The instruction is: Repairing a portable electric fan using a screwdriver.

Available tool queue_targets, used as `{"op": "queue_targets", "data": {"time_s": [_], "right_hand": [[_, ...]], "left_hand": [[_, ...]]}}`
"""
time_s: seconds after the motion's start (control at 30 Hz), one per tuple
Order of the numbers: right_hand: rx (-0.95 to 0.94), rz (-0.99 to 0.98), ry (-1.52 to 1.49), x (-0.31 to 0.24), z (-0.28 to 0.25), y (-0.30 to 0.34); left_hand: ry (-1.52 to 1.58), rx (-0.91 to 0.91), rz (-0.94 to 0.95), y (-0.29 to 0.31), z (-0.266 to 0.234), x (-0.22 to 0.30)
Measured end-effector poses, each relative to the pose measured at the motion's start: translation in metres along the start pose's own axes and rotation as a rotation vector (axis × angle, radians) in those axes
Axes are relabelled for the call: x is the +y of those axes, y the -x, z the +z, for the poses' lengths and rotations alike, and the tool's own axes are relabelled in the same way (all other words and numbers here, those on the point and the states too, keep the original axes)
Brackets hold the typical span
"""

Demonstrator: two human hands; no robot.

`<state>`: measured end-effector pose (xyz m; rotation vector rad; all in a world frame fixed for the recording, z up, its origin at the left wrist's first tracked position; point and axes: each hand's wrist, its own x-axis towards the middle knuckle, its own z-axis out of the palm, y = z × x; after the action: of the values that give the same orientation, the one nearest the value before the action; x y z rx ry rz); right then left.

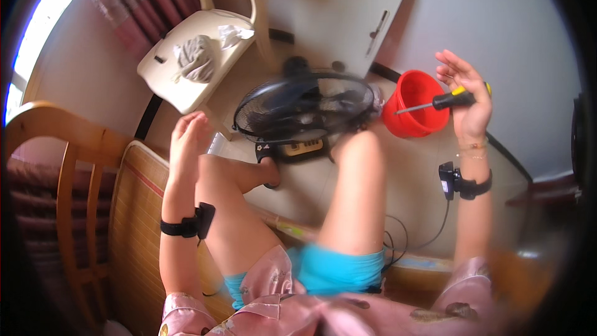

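Note:
My right hand (471, 102) is raised at the right, holding a screwdriver (444, 101) with a black and yellow handle across the palm. Its metal shaft points left, in front of a red bucket (404, 102), while the upper fingers stay loosely extended. At the left, my left hand (188, 137) is lifted above my knee with the fingers bent and pressed together; whether anything small is between them is hidden. A black electric fan (280, 112) with a round wire guard stands ahead of my knees, with its control base (303, 148) below. Neither hand touches the fan.
A cream chair (168, 81) at the far left holds a grey cloth (196, 59) and white tissue (234, 35). Behind the fan leans a pale board (336, 12). A wooden bedframe (65, 168) stands left. A cable (435, 236) hangs from my right wrist's strapped device.

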<state>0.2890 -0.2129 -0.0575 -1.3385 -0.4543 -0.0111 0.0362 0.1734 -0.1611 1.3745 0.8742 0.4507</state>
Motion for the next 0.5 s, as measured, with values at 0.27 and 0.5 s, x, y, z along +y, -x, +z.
{"op": "queue_targets", "data": {"time_s": [0.27, 0.5], "right_hand": [[-0.232, 0.243, 0.218, -0.039, 0.088, 0.012], [-0.481, 0.272, 0.352, -0.049, 0.155, 0.017]], "left_hand": [[0.71, -0.095, -0.43, 0.007, 0.041, -0.064], [0.307, 0.214, -0.085, -0.076, -0.013, -0.101]]}}
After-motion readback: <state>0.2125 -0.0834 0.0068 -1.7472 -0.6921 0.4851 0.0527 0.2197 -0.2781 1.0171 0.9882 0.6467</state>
